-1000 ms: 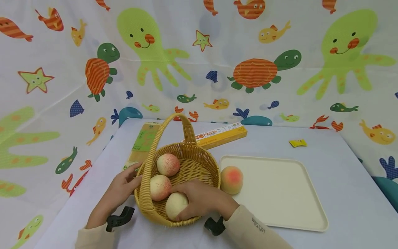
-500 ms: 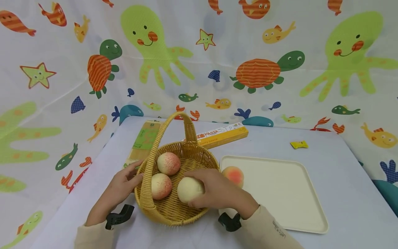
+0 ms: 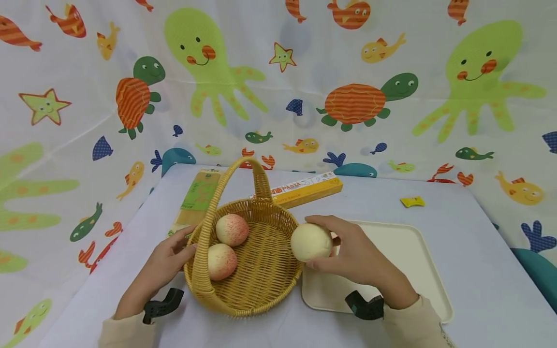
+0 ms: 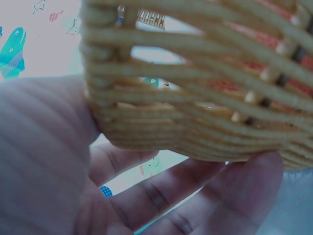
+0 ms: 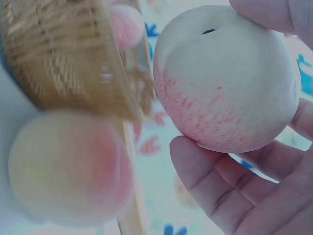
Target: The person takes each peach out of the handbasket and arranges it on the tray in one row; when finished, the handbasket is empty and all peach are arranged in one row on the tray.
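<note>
A pale cream peach with reddish speckles [image 3: 311,241] is gripped between the thumb and fingers of my right hand [image 3: 365,256], at the right rim of the wicker basket [image 3: 263,266]. The right wrist view shows the held peach [image 5: 227,81] close up, its stem dimple near the top. My left hand [image 3: 163,263] holds the basket's left side, with fingers under the woven wall [image 4: 161,127] in the left wrist view. Inside the basket lie two speckled peaches, one farther back [image 3: 232,229] and one nearer [image 3: 222,262]. Another, orange-blushed peach [image 5: 71,169] is mostly hidden behind my right hand in the head view.
A cream tray [image 3: 400,256] lies right of the basket. Behind the basket is a yellow pasta box [image 3: 309,189], with a green-labelled package [image 3: 200,193] to its left. A small yellow packet [image 3: 412,201] sits at the back right. A patterned cloth hangs behind the table.
My right hand has lifted the cream peach from the basket's front area and carried it right, past the right rim toward the tray. My left hand stays at the basket's left side.
</note>
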